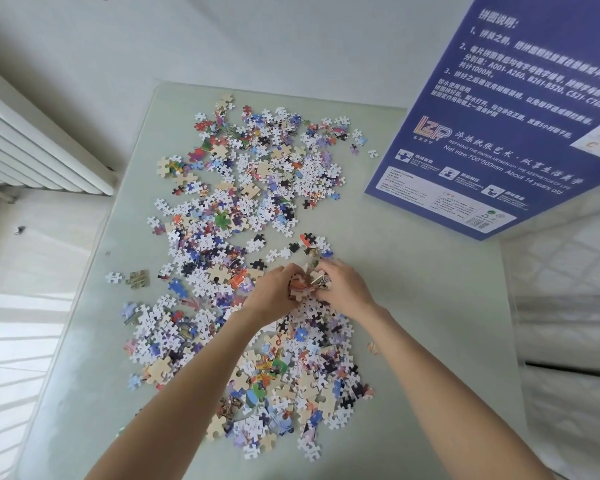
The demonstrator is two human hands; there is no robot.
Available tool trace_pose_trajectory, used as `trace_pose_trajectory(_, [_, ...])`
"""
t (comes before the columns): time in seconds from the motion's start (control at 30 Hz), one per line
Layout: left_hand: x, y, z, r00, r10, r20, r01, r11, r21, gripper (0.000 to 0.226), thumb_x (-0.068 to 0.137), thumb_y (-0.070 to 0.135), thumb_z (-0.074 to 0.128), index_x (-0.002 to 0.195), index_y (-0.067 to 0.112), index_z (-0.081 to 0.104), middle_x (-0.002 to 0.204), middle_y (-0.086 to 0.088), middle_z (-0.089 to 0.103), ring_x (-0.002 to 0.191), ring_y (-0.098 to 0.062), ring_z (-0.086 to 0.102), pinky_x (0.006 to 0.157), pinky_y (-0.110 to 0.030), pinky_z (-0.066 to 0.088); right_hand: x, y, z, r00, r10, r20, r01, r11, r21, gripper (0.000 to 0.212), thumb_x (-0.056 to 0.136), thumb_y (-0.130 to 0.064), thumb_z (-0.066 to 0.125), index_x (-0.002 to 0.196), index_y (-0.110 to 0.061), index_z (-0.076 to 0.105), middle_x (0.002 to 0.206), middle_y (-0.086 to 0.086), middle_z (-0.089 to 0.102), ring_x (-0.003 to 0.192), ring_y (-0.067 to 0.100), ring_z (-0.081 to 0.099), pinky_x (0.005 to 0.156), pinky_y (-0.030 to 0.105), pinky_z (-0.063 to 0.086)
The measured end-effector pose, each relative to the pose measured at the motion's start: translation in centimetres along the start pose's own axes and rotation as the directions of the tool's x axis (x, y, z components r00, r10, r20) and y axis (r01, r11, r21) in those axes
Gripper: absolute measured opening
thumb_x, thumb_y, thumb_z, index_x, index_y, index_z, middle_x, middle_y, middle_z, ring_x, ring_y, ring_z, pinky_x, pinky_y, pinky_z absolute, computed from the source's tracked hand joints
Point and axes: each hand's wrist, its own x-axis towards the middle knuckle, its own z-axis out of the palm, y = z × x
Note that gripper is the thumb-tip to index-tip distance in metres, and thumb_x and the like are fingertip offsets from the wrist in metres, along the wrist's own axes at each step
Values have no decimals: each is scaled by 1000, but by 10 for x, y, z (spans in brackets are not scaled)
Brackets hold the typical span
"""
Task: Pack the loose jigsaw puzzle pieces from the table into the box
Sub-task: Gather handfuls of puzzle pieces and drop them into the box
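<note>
Both hands meet over the middle of the worktop (430, 306), the left hand (274, 292) and the right hand (343, 289) cupped toward each other with fingers curled round a small heap of puzzle pieces (309, 280) pressed between them. The rest of the loose pieces (243, 188) lie scattered in a wide band from the far edge down to the near edge, under and around both forearms. The box (492, 133), blue with printed text, stands at the far right, its printed face toward the camera. To do this scoop well, the palms should close in low against the glass so pieces do not slip out beneath, and the load should stay modest enough to carry across without shedding. The opening of the box is not visible, so I cannot tell which way it faces or whether anything is inside; its upper and right parts are cut off by the frame. The fingertips are hidden among the pieces.
</note>
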Motion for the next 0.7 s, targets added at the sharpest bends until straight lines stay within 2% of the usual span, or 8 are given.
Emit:
trace_pose_trajectory(0.07, [0,-2,-2,1000,-5,-1,5,1000,-18,49,77,-2,61,122,15,50,109,-7,66,92,-21,64,76,-28,56,-3,2,-2,1000,-8,-12,8,1000,10,43,80,-24,71,120,-16,56,137,0,47,118,20,51,97,34,43])
trace_pose_trajectory(0.13, [-2,-4,-4,1000,-10,-16,9,1000,-14,51,77,-2,60,123,17,51,109,-8,68,92,-23,65,76,-29,56,-6,4,-4,1000,-13,-29,14,999,35,45,82,-23,70,123,-15,55,135,3,51,107,16,57,95,32,45])
trace_pose_trajectory(0.2, [-3,-6,-6,999,-12,-40,12,1000,-11,48,80,2,62,124,18,52,110,-8,67,95,-24,65,80,-30,54,-9,2,-7,999,4,-44,-1,998,63,44,83,-25,69,123,-13,54,113,6,64,69,4,55,75,28,49])
trace_pose_trajectory(0.27, [-4,-7,-8,997,-11,-72,10,1000,-20,45,83,5,62,125,17,51,111,-8,67,93,-24,65,78,-27,53,-11,2,-10,998,38,-58,-33,996,83,47,84,-28,68,124,-10,52,83,4,63,50,2,39,56,23,41])
trace_pose_trajectory(0.33, [-4,-9,-11,994,-21,-107,18,999,-32,41,86,10,63,124,18,51,109,-6,68,80,-20,66,71,-24,52,-12,1,-15,996,52,-76,-45,994,99,50,84,-30,67,127,-10,51,64,-4,52,44,4,35,48,19,32])
trace_pose_trajectory(0.4, [-5,-11,-15,990,-46,-134,40,998,-48,38,87,14,62,123,20,52,105,-5,69,65,-17,63,65,-25,52,-13,1,-19,994,50,-96,-40,994,104,50,84,-31,67,127,-11,52,57,-6,47,42,5,35,45,17,29])
trace_pose_trajectory(0.53, [-9,-17,-23,979,-93,-181,72,990,-120,38,86,15,64,122,22,53,101,-7,70,71,-19,67,69,-29,56,-16,5,-23,985,82,-154,-63,991,120,47,84,-29,68,125,-10,54,65,9,62,41,7,37,55,26,43])
trace_pose_trajectory(0.7, [-18,-15,-30,963,-101,-248,49,977,-207,39,84,15,67,121,19,55,100,-7,70,70,-15,64,72,-29,56,-24,7,-27,985,100,-137,-86,991,107,46,85,-29,67,124,-9,54,61,0,53,45,9,43,57,24,36])
